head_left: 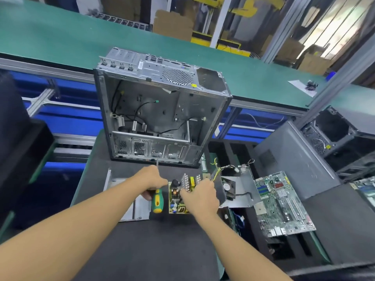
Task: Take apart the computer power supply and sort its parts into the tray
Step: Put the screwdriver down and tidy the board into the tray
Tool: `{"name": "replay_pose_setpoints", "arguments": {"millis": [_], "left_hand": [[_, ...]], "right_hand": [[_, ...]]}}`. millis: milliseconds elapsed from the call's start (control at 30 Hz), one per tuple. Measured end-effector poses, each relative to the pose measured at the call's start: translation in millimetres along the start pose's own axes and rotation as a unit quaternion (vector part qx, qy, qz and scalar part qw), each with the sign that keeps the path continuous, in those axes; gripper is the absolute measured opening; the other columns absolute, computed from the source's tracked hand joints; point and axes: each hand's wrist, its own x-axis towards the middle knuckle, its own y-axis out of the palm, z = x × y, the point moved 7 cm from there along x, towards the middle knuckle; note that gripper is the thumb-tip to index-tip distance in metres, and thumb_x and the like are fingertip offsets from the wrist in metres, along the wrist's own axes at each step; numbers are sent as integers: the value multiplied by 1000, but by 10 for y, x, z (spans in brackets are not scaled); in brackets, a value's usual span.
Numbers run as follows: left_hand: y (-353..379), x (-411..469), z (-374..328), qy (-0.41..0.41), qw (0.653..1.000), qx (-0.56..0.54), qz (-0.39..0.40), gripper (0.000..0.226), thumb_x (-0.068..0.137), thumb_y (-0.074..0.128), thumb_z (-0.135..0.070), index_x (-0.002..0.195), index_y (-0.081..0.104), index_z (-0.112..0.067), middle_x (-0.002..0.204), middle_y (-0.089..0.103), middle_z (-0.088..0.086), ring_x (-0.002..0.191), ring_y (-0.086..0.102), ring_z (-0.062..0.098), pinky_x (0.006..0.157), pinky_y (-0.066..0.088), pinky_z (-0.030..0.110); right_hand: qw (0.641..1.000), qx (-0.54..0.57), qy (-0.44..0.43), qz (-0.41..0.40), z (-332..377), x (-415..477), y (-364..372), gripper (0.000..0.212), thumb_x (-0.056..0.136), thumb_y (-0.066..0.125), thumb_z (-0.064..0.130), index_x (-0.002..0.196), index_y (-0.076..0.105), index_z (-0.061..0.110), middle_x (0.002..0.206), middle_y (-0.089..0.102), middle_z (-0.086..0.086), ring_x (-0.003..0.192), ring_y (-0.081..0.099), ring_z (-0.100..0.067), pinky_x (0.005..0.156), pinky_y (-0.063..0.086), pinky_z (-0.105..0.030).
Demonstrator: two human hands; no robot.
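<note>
- A green conveyor belt [81, 37] runs across the far side of the workstation.
- A dark mat [154, 240] covers the near bench, and both forearms reach out over it.
- An opened computer case [158, 110] stands at the mat's far edge. Its open side faces the camera, and loose black cables hang inside.
- A second grey case [294, 159] lies tilted at the right.
- A black tray [227, 153] with several compartments sits just right of the mat.
- A green motherboard [282, 203] lies across the tray's compartments.
- The power supply housing [243, 191], a bent grey metal shell with a small fan and a wire bundle, rests at the tray's left edge, just right of the right hand.
- A flat metal cover plate [132, 209] lies on the mat under the left wrist.
- The power supply's circuit board [175, 197] lies flat on the mat between the two hands, component side up, touching neither the cover plate nor the tray.
- The right hand [199, 196] rests on the board's right half. Its fingers are bent down over the heat-sink fins and the thumb is against them, holding the board.
- The left hand [151, 179] has its fingers wrapped round a screwdriver.
- The screwdriver [157, 201] has a green and yellow handle that points toward the person. Its thin shaft sticks out past the knuckles toward the case.
</note>
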Motion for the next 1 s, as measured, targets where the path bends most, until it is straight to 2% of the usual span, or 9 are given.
{"name": "replay_pose_setpoints", "arguments": {"millis": [233,400,500,567,667,767,833,900,1000], "left_hand": [[27,23,174,6,1000,12,-4,25,84,67,-26,84,57,-3,78,69,17,53,70,28,44,55,30],[154,56,242,14,1000,14,14,25,84,68,-27,86,56,-5,87,72,20,55,68,30,50,60,35],[267,28,175,23,999,28,23,25,86,68,-27,85,55,-5,86,73,22,52,68,30,52,60,35],[346,3,105,27,998,39,31,25,88,65,-27,87,54,-5,84,73,21,48,66,29,46,55,30],[448,-16,38,32,998,32,31,16,91,58,-18,88,52,-4,84,68,21,51,65,31,50,55,33],[534,-30,57,32,998,-2,57,11,93,57,-6,82,55,-3,85,65,20,66,67,33,63,62,38],[537,-48,83,34,996,-42,75,15,92,66,-10,83,58,-1,81,64,18,66,67,30,58,61,33],[504,-65,119,28,991,-103,86,25,91,73,-18,90,61,3,84,71,21,64,69,28,64,63,35],[423,-101,139,45,985,-145,84,30,88,77,-22,97,65,4,85,74,17,64,70,22,67,63,38]], "right_hand": [[999,-24,24,13,-85,23,448,58,82,67,55,113,44,12,120,49,-6,116,53,-27,82,51,-38],[998,-37,4,41,-129,91,564,58,86,63,57,115,43,11,120,47,-7,118,50,-27,83,50,-39],[992,-120,-30,-14,-135,83,458,62,87,54,66,116,46,11,119,46,-7,114,48,-25,86,47,-34],[993,-28,-99,-55,-42,40,343,44,92,53,54,108,51,13,111,48,-4,106,47,-24,90,43,-35],[959,190,-154,146,110,-99,496,24,98,47,41,95,52,17,93,54,3,90,55,-23,80,48,-38],[873,288,-92,383,104,-373,715,38,105,39,40,116,52,7,97,53,-4,74,58,-21,55,50,-30],[827,351,-71,433,32,-466,733,38,104,48,34,129,46,5,110,58,-16,82,61,-24,61,51,-32],[825,333,-103,445,12,-534,729,41,99,61,24,134,42,13,111,67,-15,94,65,-29,74,54,-38],[825,319,-133,447,121,-641,746,52,94,64,8,136,35,13,93,70,-13,79,67,-25,65,55,-37]]}}
